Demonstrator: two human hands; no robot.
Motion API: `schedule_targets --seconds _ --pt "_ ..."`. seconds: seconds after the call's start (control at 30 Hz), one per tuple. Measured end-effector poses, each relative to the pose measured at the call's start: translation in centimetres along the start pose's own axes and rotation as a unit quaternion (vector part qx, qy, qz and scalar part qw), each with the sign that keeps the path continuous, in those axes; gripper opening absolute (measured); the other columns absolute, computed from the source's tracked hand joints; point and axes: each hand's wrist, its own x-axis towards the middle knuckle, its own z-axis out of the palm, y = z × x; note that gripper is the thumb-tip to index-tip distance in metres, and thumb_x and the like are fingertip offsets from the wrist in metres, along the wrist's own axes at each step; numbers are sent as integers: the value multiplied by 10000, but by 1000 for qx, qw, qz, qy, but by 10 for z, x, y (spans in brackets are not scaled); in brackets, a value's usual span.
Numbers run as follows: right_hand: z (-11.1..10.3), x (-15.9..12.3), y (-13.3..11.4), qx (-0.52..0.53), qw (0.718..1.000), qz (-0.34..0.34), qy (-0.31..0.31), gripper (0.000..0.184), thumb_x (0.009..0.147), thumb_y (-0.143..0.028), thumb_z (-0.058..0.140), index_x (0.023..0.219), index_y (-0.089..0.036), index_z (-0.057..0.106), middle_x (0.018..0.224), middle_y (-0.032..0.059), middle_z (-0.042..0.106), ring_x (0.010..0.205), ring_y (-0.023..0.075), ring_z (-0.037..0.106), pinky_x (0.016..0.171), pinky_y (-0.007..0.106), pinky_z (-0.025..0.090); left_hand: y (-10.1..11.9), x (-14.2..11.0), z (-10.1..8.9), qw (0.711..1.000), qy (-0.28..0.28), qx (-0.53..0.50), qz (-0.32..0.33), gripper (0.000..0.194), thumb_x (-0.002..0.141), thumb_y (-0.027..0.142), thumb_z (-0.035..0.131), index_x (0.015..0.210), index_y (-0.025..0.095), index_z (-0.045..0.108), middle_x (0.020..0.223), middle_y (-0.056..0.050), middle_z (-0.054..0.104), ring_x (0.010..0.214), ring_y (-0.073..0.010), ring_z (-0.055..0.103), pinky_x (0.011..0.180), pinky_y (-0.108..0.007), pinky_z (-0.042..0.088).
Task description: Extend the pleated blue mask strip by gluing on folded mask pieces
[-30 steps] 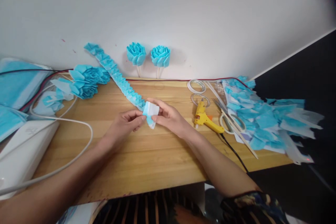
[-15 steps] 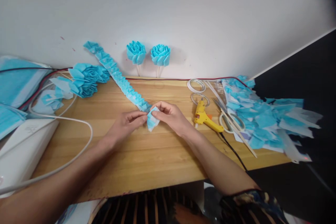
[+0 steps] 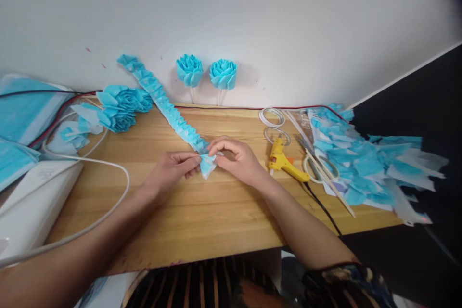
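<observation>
Between my hands is the near end of a long pleated blue paper strip (image 3: 168, 110), which runs back to lean against the wall. A folded blue-and-white paper piece (image 3: 207, 167) hangs at that end. My left hand (image 3: 175, 168) pinches its left side between thumb and fingers. On the other side, my right hand (image 3: 238, 160) grips the piece's upper right corner, thumb below and fingers curled above. Fingers partly cover the place where piece and strip meet.
A yellow glue gun (image 3: 287, 161), scissors (image 3: 321, 166), wooden sticks (image 3: 334, 187) and a tape roll (image 3: 272, 117) lie right, beside piled blue paper pieces (image 3: 361, 163). Two blue paper flowers (image 3: 223, 74) stand at the wall. Left are more flowers (image 3: 121, 106), a white cable (image 3: 124, 178) and a white box (image 3: 39, 202).
The end piece's white flap has been folded over, leaving a smaller triangular shape. My right fingers shifted from behind it to its upper corner. My left hand keeps its pinch.
</observation>
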Motion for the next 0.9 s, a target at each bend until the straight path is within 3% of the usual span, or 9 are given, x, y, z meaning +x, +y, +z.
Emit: schedule_targets --seconds 0.13,0.3,0.53,0.63,0.77,0.9 --pt "-3 1 1 -80 995 -56 -14 153 810 -98 596 818 -226 680 1047 51 696 1003 188 641 948 380 456 -5 2 0 999 -11 -50 -11 285 747 450 683 649 184 706 608 -7 616 551 -116 484 539 -239 415" --pt "-4 1 1 -109 992 -60 -19 173 808 -101 583 813 -248 675 1060 40 702 1022 202 641 959 409 462 -4 1 0 997 -19 -71 -10 291 741 466 697 650 190 707 616 -18 619 578 -134 503 551 -254 431" --pt "-2 1 0 -115 991 -68 -25 189 803 -93 561 811 -249 668 1061 38 705 1034 201 643 969 416 464 2 -1 0 1000 0 -6 7 321 760 487 678 616 200 685 544 9 569 530 -118 469 535 -242 419" --pt "-5 0 -3 -58 997 -29 -36 194 820 -101 537 848 -245 663 1107 41 700 1088 203 632 996 425 451 0 0 0 1000 24 4 19 295 764 464 671 634 199 688 537 16 565 523 -116 470 530 -239 411" --pt "-7 -1 -3 121 989 73 -37 130 899 -239 550 1011 -221 614 1154 59 685 1132 192 617 997 393 455 0 1 0 998 48 -2 27 274 754 435 671 611 201 677 537 21 567 520 -110 462 525 -236 397" --pt "0 -1 1 208 968 135 -39 301 889 -338 614 1160 -221 556 1100 49 674 1027 164 631 948 343 471 5 -1 2 997 71 -6 29 246 724 419 681 605 202 683 540 18 572 527 -113 453 525 -240 398"
